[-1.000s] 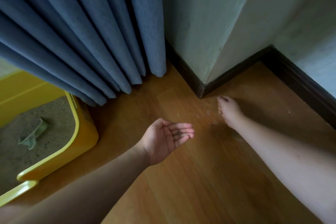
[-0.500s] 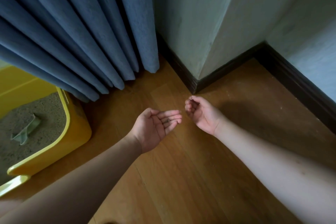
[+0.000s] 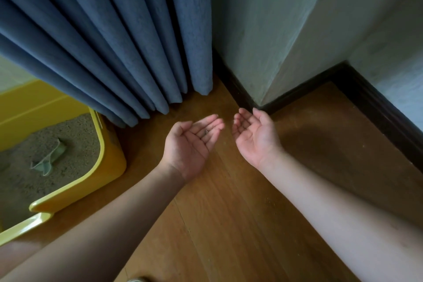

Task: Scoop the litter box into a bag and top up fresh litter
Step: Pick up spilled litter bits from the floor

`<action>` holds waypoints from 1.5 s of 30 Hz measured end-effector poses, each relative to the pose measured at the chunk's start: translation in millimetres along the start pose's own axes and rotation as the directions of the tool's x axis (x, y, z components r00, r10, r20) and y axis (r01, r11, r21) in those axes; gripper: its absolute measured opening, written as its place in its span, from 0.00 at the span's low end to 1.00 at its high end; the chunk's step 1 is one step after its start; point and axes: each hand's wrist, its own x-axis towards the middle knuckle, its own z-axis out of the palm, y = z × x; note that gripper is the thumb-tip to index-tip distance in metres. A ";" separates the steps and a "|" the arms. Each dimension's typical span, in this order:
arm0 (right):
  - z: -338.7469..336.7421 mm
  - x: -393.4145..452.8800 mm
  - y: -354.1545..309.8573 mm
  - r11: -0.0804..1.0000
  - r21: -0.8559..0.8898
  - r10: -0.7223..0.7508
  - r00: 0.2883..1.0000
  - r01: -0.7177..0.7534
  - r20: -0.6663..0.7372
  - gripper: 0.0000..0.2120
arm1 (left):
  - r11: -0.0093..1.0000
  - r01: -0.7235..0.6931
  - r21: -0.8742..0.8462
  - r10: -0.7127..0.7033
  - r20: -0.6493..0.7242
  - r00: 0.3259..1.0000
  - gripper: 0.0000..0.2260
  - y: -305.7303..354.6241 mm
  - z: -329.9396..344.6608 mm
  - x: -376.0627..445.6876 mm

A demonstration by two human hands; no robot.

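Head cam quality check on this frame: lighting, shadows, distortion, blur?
Head view: dim, soft light with no glare; a broad dark shadow lies on the wood floor right of the right hand; wide-angle bending shows in the curtain folds and baseboard; both palms are sharp, small grains visible on the left hand; the yellow litter box is cut off at the left edge.

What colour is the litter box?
Bright yellow: the litter box shows at the left of the head view, the only one.
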 end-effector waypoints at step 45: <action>484.8 -610.0 -293.5 0.949 0.145 -0.300 0.941 0.279 0.154 0.27 | 0.889 -0.358 -0.287 0.329 -0.148 0.933 0.21 193.4 656.2 -464.7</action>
